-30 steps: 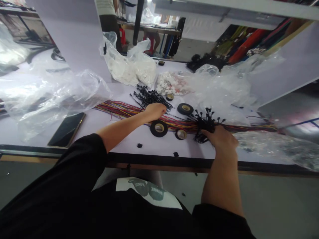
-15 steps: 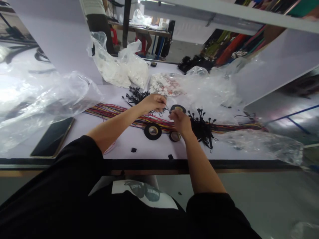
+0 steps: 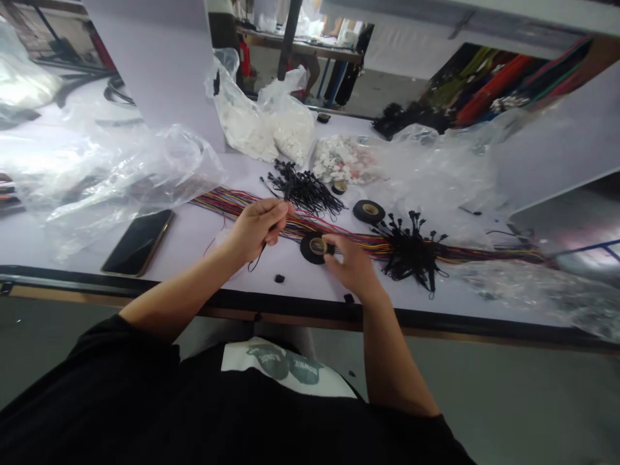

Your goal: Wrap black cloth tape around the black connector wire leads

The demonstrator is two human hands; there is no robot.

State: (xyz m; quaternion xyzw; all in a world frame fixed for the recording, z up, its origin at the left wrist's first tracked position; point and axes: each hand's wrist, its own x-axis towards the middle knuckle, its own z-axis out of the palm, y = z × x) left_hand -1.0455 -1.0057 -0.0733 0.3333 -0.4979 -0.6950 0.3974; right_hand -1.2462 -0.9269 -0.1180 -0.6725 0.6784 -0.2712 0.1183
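My left hand is closed in a pinch on a thin black wire that hangs from it above the white table. My right hand grips a black tape roll lying on the table next to the left hand. A long bundle of coloured wires runs left to right behind both hands. One heap of black wires lies just beyond the left hand, another heap of black connectors lies right of my right hand.
A dark phone lies at the table's left front. Two more tape rolls sit behind the bundle. Clear plastic bags spread left and right; bags of white parts stand at the back. Small black bits lie near the black front edge.
My left hand has drawn a black wire back from the heap toward me. My right hand has dropped from beside the left hand onto the near tape roll.
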